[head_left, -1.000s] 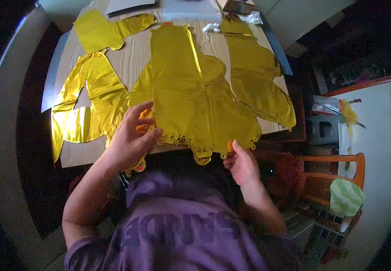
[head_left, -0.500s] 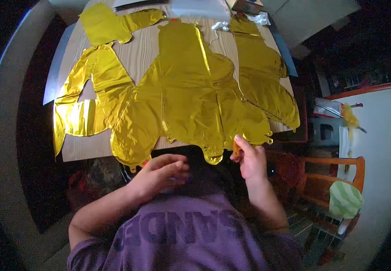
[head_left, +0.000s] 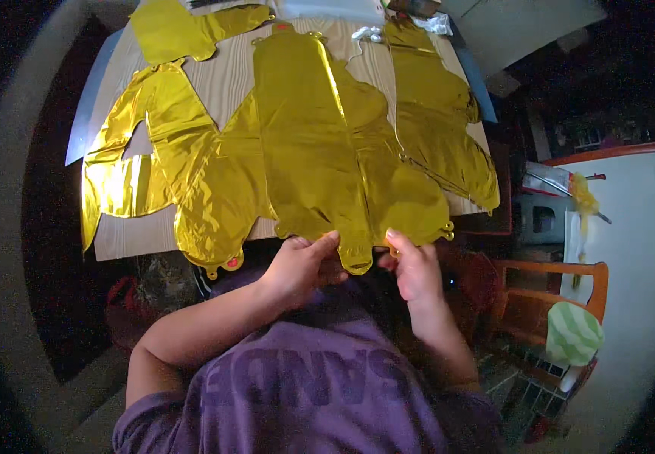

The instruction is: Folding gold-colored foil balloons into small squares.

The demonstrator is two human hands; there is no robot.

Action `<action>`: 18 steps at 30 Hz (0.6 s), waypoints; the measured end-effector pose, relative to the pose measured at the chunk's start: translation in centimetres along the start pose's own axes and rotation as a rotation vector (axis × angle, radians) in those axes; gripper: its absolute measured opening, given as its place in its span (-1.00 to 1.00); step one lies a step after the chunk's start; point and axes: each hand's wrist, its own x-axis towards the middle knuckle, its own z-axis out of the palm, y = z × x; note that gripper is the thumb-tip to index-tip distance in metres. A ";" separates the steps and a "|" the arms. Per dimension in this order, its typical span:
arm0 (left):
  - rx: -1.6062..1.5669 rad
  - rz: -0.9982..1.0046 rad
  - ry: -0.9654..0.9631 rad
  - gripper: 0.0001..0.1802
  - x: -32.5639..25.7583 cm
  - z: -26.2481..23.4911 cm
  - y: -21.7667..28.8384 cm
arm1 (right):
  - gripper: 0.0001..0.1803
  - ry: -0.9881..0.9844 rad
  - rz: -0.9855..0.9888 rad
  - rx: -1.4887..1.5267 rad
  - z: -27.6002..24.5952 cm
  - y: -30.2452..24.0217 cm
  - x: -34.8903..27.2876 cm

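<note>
Head cam's got the left hand (head_left: 301, 265) and right hand (head_left: 417, 272) both pinching a flat gold foil balloon (head_left: 308, 144) by its edge, rounded tab (head_left: 355, 259) poking out between the grips.

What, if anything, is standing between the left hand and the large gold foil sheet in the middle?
Nothing visible: the left hand has its thumb over the lower edge of the gold foil sheet, left of the rounded tab. The underside is hidden.
</note>
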 end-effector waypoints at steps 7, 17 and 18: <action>0.119 0.071 0.039 -0.70 -1.1 0.9 0.3 | -0.69 -0.132 0.091 0.005 1.6 0.7 -2.1; 0.104 0.068 0.043 -0.71 -1.4 0.6 0.5 | -0.69 -0.217 0.108 -0.113 1.4 0.9 -2.2; 0.123 0.046 0.052 -0.71 -1.5 0.6 0.6 | -0.72 -0.202 0.113 -0.096 1.5 0.8 -2.2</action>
